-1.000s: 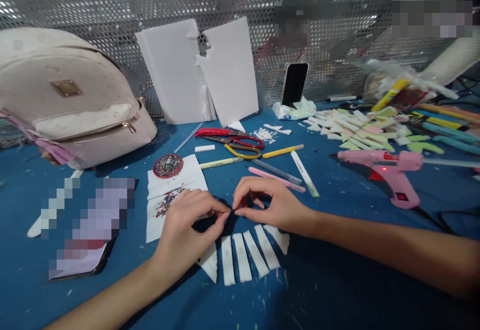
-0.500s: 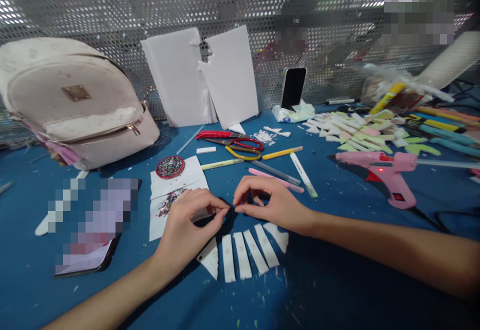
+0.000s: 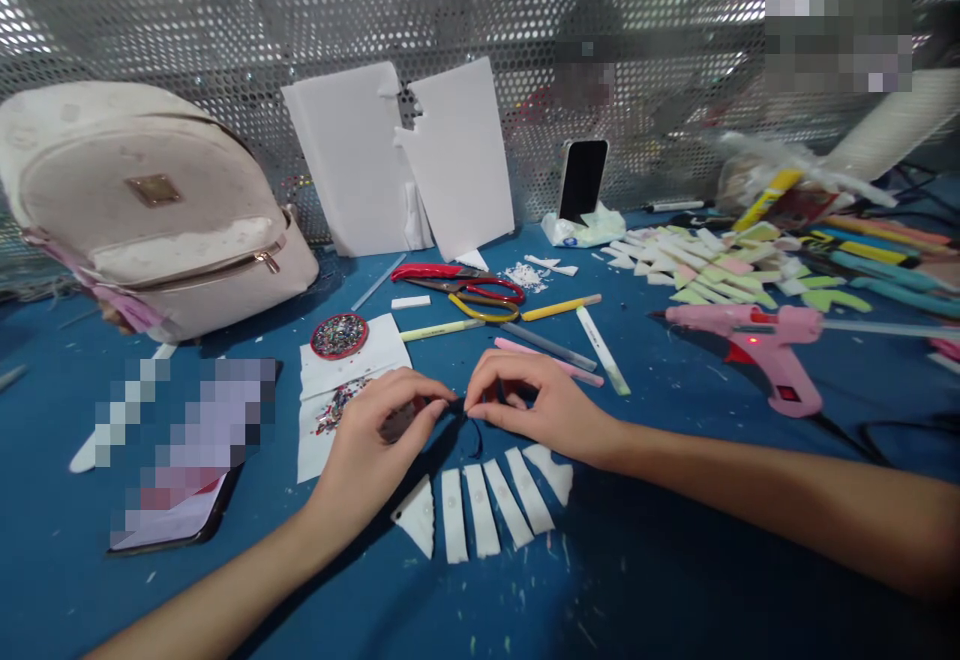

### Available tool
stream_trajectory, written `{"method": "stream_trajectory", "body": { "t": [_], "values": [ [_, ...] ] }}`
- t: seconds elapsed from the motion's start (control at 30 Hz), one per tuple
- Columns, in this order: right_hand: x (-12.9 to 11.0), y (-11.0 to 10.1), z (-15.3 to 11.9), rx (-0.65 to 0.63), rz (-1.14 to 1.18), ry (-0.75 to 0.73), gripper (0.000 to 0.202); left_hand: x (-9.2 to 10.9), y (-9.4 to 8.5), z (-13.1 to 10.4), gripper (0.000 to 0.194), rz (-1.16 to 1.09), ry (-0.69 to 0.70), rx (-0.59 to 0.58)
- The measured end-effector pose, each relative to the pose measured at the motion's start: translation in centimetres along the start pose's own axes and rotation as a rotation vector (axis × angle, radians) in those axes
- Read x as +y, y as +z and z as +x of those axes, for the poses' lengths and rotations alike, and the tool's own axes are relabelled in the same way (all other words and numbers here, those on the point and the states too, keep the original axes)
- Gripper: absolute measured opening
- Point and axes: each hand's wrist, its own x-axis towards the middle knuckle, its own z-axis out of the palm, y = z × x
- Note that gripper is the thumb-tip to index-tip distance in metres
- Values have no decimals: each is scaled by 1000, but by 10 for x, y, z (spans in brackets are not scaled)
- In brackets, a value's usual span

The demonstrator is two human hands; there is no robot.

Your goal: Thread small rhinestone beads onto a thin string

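Note:
A thin dark cord (image 3: pixel 477 437) runs between my fingertips, its loose end curling down toward the table. My left hand (image 3: pixel 386 425) pinches it with thumb and forefinger. My right hand (image 3: pixel 544 400) pinches it from the other side, the fingertips of both hands almost meeting. Just below lies a fan of white foam pieces: a triangle (image 3: pixel 417 517) with a dark dot, several strips (image 3: pixel 481 510) with small clear beads or drops, and a jagged end piece (image 3: pixel 551 472). Left of my left hand, white paper (image 3: pixel 313 440) carries loose beads (image 3: pixel 341 405) and a round red-rimmed dish of beads (image 3: pixel 340 336).
A pink glue gun (image 3: pixel 780 325) with a lit red light lies at right. Red-handled scissors (image 3: pixel 427 270) and several markers (image 3: pixel 559 308) lie beyond my hands. A phone (image 3: pixel 247 385) and a backpack (image 3: pixel 150 240) are at left. Foam scraps (image 3: pixel 705 265) pile up at back right.
My hands have risen slightly and my fingertips have come closer together. The cord's loose end now hangs visibly below them. The camera view has shifted a little.

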Motion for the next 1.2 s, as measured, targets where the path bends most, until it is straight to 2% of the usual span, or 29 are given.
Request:
{"method": "stream_trajectory", "body": {
  "t": [0.27, 0.37, 0.47, 0.6, 0.73, 0.8, 0.9, 0.93, 1.0, 1.07, 1.2],
  "values": [
    [1, -1, 0, 27, -28, -43, 4, 1, 1, 0, 8, -18, 63, -150],
    [0, -2, -1, 101, -46, -43, 7, 1, 1, 0, 11, -44, 44, -129],
    [0, -4, 0, 169, -75, -24, 9, -2, 1, 0, 11, -87, -34, -65],
    [-2, -14, 8, 118, -96, -10, 11, -5, 0, 1, 12, -165, -130, -30],
    [-15, -41, 21, 105, -190, -37, 14, -7, -1, 1, 11, -203, -153, -23],
    [-23, -58, 26, 24, -306, -31, 14, -7, -1, 0, 11, -192, -157, -23],
    [-36, -78, 28, -298, -576, 43, 6, -8, -1, 0, 10, -178, -154, -25],
    [-39, -82, 27, -340, -683, 70, 6, -8, -1, 0, 10, -172, -151, -23],
    [-43, -83, 25, -352, -836, 127, 9, -8, -1, 0, 10, -155, -146, -15],
    [-44, -79, 22, -421, -914, 150, 7, -9, -1, 0, 10, -144, -142, -6],
    [-35, -72, 21, -453, -914, 142, 3, -8, -1, 0, 11, -132, -130, -2]
  ]
}}
